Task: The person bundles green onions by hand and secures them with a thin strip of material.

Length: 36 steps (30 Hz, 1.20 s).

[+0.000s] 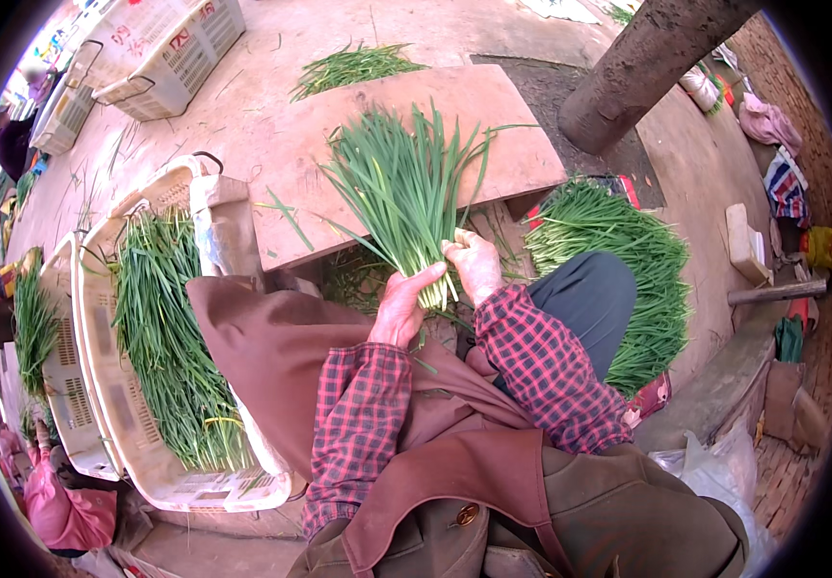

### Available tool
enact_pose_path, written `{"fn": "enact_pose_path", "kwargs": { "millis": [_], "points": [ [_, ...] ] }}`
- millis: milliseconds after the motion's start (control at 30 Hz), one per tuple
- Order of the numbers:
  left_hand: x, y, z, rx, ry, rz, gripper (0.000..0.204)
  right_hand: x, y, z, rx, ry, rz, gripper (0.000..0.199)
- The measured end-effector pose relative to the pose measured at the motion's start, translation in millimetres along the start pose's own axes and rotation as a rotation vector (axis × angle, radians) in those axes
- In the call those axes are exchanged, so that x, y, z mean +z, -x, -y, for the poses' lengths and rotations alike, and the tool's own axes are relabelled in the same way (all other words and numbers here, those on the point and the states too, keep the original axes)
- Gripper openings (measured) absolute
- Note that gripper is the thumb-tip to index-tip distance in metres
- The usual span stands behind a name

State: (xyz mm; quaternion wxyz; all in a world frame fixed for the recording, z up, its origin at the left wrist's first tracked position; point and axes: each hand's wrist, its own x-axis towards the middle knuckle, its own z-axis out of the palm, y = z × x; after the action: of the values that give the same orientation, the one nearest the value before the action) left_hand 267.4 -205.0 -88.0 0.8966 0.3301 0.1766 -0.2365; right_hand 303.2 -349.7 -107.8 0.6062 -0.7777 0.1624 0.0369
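A: Left to right: crate (98, 405) of chives, left hand (399, 308) and right hand (475, 265) both clenched around chive bunch (401, 193) over board (493, 116).
B: Risk?
A: Loose grip could let stalks slide apart.

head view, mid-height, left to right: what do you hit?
Small heap of greens at the far left → white crate filled with green chives → left hand gripping the chive bundle → right hand on the same bundle → loose chive pile on the ground → pale block.
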Motion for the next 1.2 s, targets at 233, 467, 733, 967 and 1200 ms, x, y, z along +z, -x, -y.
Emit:
{"fn": "enact_pose_path", "kwargs": {
  "millis": [233,467,733,967,1200],
  "points": [
    [7,2,-3,-0.019,-0.008,0.036,0.032,-1,20,37,0.199,-0.008,-0.03,0.037],
    [4,0,-2,0.071,-0.068,-0.043,0.029,-23,33,62,-0.244,0.094,-0.221,0.026],
    [15,1,-2,0.134,-0.092,-0.068,0.033,22,1,71,-0.294,0.245,-0.024,0.032],
    [12,3,-3,0.093,-0.165,-0.079,0.049,35,-23,78,-0.178,0.365,0.062,0.035],
    [4,-5,6,0.148,-0.171,-0.062,0.051,37,-15,66,-0.266,0.191,-0.045,0.029]
  ]
}}
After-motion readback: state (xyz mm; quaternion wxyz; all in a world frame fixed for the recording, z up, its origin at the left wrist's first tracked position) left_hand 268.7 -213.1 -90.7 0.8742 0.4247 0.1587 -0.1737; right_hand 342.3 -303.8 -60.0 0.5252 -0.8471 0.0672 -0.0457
